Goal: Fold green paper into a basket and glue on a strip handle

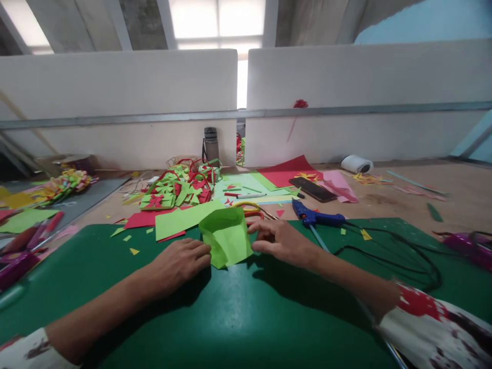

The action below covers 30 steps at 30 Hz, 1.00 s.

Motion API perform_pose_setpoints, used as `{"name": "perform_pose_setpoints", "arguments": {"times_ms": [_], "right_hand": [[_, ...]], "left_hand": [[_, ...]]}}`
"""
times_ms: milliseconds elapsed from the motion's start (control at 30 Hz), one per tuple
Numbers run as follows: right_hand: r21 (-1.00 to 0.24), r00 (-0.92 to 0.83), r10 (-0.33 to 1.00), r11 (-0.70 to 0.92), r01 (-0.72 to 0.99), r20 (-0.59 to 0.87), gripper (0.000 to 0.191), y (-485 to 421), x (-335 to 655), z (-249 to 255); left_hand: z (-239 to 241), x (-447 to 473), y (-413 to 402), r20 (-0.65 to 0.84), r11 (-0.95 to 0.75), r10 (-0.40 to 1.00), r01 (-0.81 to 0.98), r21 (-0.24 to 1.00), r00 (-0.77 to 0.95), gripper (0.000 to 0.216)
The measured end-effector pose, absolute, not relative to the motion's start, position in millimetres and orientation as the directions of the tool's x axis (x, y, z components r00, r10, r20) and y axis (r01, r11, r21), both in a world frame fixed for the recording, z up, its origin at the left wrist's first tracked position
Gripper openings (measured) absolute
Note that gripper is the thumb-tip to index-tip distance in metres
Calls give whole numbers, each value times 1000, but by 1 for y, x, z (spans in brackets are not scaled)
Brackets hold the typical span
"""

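A folded bright-green paper box with raised sides stands on the green cutting mat, its hollow turned toward me. My left hand is at its left side, fingers bent and closed on the lower edge; the fingertips are partly hidden. At the right side is my right hand, its thumb and forefinger apart beside the paper wall. Just behind the box lie scissors with yellow and red handles, partly covered by it. A flat light-green sheet rests behind and to the left.
On the right lies a blue glue gun with its black cord looping over the mat. Further back are a phone, red paper, a heap of green and red cut-outs and a bottle.
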State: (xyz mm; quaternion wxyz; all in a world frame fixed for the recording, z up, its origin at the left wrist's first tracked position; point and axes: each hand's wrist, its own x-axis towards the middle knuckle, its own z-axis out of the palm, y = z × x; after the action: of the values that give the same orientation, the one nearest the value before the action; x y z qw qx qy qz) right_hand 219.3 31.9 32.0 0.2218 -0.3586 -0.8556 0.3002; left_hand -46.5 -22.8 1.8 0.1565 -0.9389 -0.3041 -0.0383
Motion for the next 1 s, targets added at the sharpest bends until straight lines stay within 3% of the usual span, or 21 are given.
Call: {"name": "perform_pose_setpoints", "arguments": {"times_ms": [100,167,300,367,467,667,867,1000], "right_hand": [[-656,-721,684,597,462,115,18,33,226,38],[-596,-728,663,659,459,173,26,40,231,41],[-282,-750,570,821,497,335,56,57,233,43],[-94,-807,482,872,481,340,53,64,230,41],[38,-870,369,915,402,327,33,65,223,35],[51,-910,221,966,254,352,18,33,217,35],[-6,-934,266,962,272,240,23,13,209,41],[-43,-931,320,947,318,178,22,15,199,38]], "left_hand": [[4,-64,-21,160,-771,576,598,-218,801,18],[5,-69,-19,169,-760,596,620,-196,785,21],[5,-65,-12,216,-753,594,630,-191,775,24],[6,-62,-10,235,-755,581,624,-203,779,23],[10,-58,-10,300,-724,582,649,-233,756,20],[8,-36,-36,584,-698,497,696,-171,642,13],[-4,-3,-62,413,-795,528,603,-65,742,23],[-5,-5,-65,400,-798,554,603,4,730,28]]}}
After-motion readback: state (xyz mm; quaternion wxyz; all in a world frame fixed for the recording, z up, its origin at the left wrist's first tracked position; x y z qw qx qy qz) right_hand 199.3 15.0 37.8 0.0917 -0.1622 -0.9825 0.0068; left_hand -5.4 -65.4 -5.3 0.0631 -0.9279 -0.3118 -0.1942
